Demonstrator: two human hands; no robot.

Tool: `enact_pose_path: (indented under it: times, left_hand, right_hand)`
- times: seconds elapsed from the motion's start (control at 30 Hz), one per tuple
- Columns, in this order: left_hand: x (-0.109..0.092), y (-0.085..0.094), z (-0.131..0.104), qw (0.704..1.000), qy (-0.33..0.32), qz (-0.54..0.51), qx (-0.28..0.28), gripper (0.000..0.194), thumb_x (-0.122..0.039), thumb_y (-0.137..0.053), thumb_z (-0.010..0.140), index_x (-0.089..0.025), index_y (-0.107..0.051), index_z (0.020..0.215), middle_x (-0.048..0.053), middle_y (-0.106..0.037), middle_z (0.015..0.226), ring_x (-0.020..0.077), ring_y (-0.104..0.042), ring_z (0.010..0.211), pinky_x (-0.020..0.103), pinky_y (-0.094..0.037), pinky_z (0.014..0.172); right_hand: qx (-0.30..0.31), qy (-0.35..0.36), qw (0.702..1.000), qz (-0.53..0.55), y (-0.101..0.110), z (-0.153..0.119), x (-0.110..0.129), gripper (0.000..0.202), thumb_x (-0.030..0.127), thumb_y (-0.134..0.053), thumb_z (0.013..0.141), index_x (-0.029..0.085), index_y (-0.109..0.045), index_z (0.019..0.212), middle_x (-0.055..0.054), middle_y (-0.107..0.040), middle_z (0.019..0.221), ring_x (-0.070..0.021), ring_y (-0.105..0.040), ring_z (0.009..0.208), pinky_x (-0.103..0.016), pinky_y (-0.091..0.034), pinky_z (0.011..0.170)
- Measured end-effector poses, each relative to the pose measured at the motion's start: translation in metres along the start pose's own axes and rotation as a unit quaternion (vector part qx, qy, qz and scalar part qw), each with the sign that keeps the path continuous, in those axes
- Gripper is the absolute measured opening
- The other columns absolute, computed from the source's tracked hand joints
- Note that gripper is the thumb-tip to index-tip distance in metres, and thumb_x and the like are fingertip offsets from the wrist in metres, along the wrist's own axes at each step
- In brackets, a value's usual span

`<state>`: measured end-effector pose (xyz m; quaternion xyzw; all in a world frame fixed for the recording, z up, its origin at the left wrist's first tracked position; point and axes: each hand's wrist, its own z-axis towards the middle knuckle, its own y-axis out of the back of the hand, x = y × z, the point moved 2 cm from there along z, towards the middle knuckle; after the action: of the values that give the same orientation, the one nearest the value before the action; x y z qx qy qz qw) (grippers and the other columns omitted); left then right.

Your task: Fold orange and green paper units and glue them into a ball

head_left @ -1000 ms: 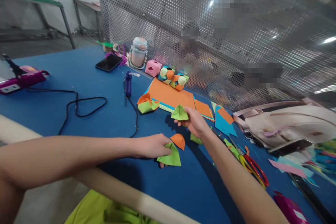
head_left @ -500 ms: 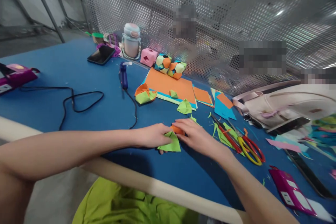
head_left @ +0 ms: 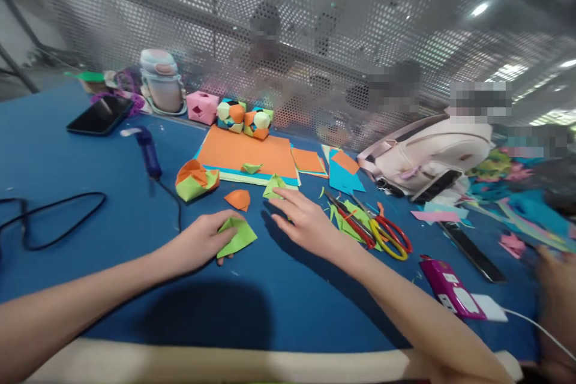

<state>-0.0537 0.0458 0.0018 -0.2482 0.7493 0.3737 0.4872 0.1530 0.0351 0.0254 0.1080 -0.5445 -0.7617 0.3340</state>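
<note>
My left hand [head_left: 209, 239] is closed on a folded piece of green paper [head_left: 238, 238], thumb on top and fingertips underneath. My right hand [head_left: 306, 219] is empty, with its fingers stretched out. Its fingertips are at a small folded green paper piece [head_left: 274, 183]; whether they touch it I cannot tell. An orange folded paper piece [head_left: 238, 199] lies on the table just beyond my left hand. To its left sits an orange and green paper shape [head_left: 195, 181], partly assembled. Another small green piece [head_left: 251, 168] rests on the stack of orange paper [head_left: 252, 150].
Scissors [head_left: 387, 237] lie over green scraps at the right. A blue glue gun [head_left: 147, 153] with a black cord stands left. Behind are finished paper balls [head_left: 256, 122], a pink paper cube [head_left: 202, 107], a bottle [head_left: 162, 84] and a bag [head_left: 432, 150]. Another person's arm [head_left: 558, 306] is at far right.
My right hand has let go of the orange piece, now on the table, and moved to the small green piece. The view has swung right. My left hand still holds the green paper.
</note>
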Motion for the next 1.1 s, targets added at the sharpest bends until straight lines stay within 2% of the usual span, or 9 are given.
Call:
enact_pose_path:
  times: [0.07,0.13,0.2,0.37,0.5,0.6,0.7,0.83,1.1]
  left_hand:
    - [-0.001,0.003,0.000,0.999,0.000,0.042,-0.017,0.032,-0.042,-0.046,0.081,-0.018,-0.056,0.099,-0.004,-0.056,0.056,0.0119,-0.051,0.046,0.021,-0.043,0.045]
    - [-0.001,0.003,0.001,0.997,0.021,0.069,-0.021,0.033,-0.043,-0.045,0.081,-0.018,-0.057,0.100,-0.005,-0.054,0.051,0.0107,-0.047,0.041,0.020,-0.040,0.042]
    - [0.000,0.003,0.003,0.996,0.034,0.075,-0.025,0.033,-0.043,-0.046,0.081,-0.018,-0.058,0.099,-0.006,-0.051,0.048,0.0105,-0.046,0.039,0.020,-0.038,0.041]
    - [-0.001,0.001,0.009,0.996,0.034,0.070,-0.041,0.033,-0.043,-0.050,0.077,-0.018,-0.059,0.097,-0.008,-0.047,0.046,0.0104,-0.047,0.038,0.019,-0.033,0.038]
    - [-0.003,0.001,0.008,0.995,0.054,0.075,-0.039,0.036,-0.043,-0.050,0.078,-0.018,-0.057,0.102,-0.008,-0.048,0.048,0.0108,-0.049,0.040,0.019,-0.035,0.039]
    - [-0.003,0.002,0.006,0.995,0.071,0.066,-0.034,0.039,-0.045,-0.048,0.079,-0.018,-0.054,0.107,-0.006,-0.051,0.050,0.0125,-0.052,0.043,0.020,-0.039,0.040]
    - [-0.001,0.003,0.006,0.994,0.077,0.065,-0.031,0.041,-0.045,-0.047,0.080,-0.018,-0.052,0.110,-0.005,-0.054,0.048,0.0116,-0.048,0.039,0.020,-0.039,0.041]
    - [0.001,0.004,0.007,0.995,0.081,0.040,-0.038,0.044,-0.045,-0.049,0.079,-0.018,-0.049,0.114,-0.005,-0.055,0.049,0.0120,-0.047,0.040,0.021,-0.038,0.041]
    - [0.003,0.008,0.007,0.995,0.071,0.012,-0.070,0.047,-0.040,-0.050,0.078,-0.019,-0.045,0.120,-0.005,-0.055,0.055,0.0134,-0.054,0.048,0.021,-0.042,0.044]
  right_hand:
    - [-0.002,-0.022,0.999,-0.024,0.014,-0.018,-0.016,0.027,0.023,-0.045,0.090,0.018,-0.062,0.110,-0.011,-0.059,0.123,-0.0220,-0.053,0.116,-0.041,-0.045,0.098]
    - [0.012,-0.074,0.995,-0.061,0.029,-0.035,-0.041,0.027,0.025,-0.045,0.090,0.020,-0.063,0.108,-0.009,-0.062,0.119,-0.0207,-0.057,0.111,-0.039,-0.046,0.096]
    - [0.060,-0.156,0.978,-0.124,0.044,-0.048,-0.075,0.026,0.027,-0.047,0.088,0.022,-0.064,0.108,-0.005,-0.063,0.118,-0.0200,-0.058,0.110,-0.037,-0.046,0.096]
    - [0.072,-0.282,0.939,-0.184,0.077,-0.065,-0.166,0.027,0.023,-0.048,0.086,0.017,-0.066,0.104,-0.011,-0.067,0.110,-0.0246,-0.062,0.101,-0.036,-0.047,0.088]
    - [0.105,-0.337,0.914,-0.202,0.078,-0.058,-0.226,0.025,0.023,-0.050,0.086,0.014,-0.066,0.102,-0.013,-0.068,0.106,-0.0239,-0.062,0.101,-0.031,-0.045,0.086]
    - [0.128,-0.355,0.901,-0.215,0.066,-0.045,-0.257,0.026,0.027,-0.052,0.088,0.012,-0.062,0.107,-0.013,-0.063,0.111,-0.0226,-0.060,0.101,-0.035,-0.046,0.087]
    - [0.148,-0.370,0.888,-0.229,0.052,-0.032,-0.281,0.031,0.032,-0.054,0.089,0.014,-0.055,0.113,-0.009,-0.058,0.114,-0.0201,-0.059,0.098,-0.041,-0.049,0.084]
    - [0.168,-0.389,0.872,-0.245,0.040,-0.024,-0.301,0.031,0.032,-0.053,0.089,0.016,-0.054,0.116,-0.008,-0.057,0.116,-0.0198,-0.059,0.097,-0.040,-0.050,0.082]
    - [0.161,-0.395,0.869,-0.251,0.038,-0.030,-0.300,0.032,0.031,-0.055,0.088,0.014,-0.054,0.116,-0.010,-0.056,0.116,-0.0202,-0.059,0.098,-0.040,-0.050,0.082]
